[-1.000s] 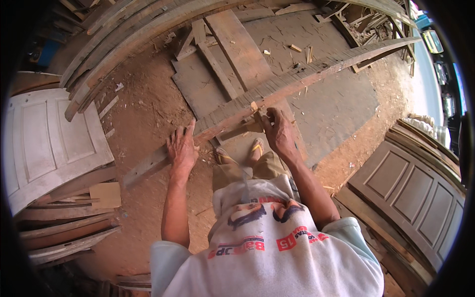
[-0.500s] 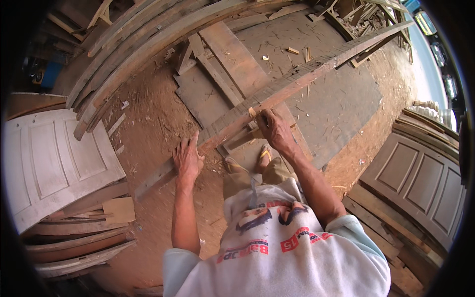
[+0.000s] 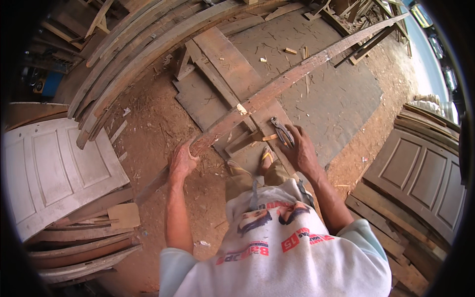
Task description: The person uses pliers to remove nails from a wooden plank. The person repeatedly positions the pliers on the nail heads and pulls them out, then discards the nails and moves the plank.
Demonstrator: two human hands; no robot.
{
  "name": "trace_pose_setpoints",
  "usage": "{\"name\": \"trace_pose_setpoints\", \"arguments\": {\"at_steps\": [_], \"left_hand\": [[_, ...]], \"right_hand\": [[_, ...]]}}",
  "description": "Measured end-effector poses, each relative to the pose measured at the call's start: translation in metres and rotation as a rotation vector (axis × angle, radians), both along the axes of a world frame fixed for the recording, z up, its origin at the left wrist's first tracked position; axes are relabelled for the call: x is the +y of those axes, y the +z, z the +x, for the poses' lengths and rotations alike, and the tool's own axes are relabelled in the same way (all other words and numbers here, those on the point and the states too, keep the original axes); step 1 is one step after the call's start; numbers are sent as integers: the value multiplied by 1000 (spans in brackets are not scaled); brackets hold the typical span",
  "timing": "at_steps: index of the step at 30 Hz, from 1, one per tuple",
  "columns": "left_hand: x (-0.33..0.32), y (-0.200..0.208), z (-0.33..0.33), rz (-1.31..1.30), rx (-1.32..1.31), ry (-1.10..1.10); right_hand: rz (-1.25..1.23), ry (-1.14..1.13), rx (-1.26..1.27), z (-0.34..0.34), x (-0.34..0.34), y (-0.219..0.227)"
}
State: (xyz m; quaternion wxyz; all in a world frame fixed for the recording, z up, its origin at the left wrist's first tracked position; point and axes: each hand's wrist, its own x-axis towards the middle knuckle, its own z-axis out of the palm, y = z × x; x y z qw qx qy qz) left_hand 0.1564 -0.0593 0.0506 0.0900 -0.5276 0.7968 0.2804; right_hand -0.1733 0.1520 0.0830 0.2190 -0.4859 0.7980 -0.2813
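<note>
A long, weathered wooden beam (image 3: 292,74) runs diagonally across a low plank bench (image 3: 235,64), its reddish face up. Near the beam's close end, my left hand (image 3: 183,161) is closed around it, thumb along the near side. A small pale chip or wedge (image 3: 241,109) shows on the beam above the bench. Dark-handled pincers (image 3: 281,131) are at my right hand (image 3: 301,152), whose fingers curl about the handles, partly hiding them. Beside the pincers' handles lies a small light wood piece (image 3: 269,137).
Long boards (image 3: 133,64) are stacked at the far left. A whitish panelled door (image 3: 64,168) leans at left, a brown one (image 3: 420,178) at right. Wood scraps lie on the grey sheet (image 3: 336,109) under the bench. My sandalled feet (image 3: 267,158) stand close to the bench.
The beam has rolled, bringing its reddish face up in place of the grey one. My right hand has left the beam, moved nearer me and taken the pincers. My left hand still holds the beam.
</note>
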Motion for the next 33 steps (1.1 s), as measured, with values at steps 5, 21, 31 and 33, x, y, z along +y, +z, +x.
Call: {"name": "trace_pose_setpoints", "arguments": {"at_steps": [5,21,31,33], "left_hand": [[4,-6,0,-3,56,53],[47,-14,-1,-276,-136,-38],[59,-24,0,-342,-172,-2],[61,-27,0,-346,-164,10]], "right_hand": [[185,62,28,-4,36,-26],[116,-293,-1417,27,34,-4],[289,-24,-698,30,20,4],[296,8,-617,30,16,5]]}}
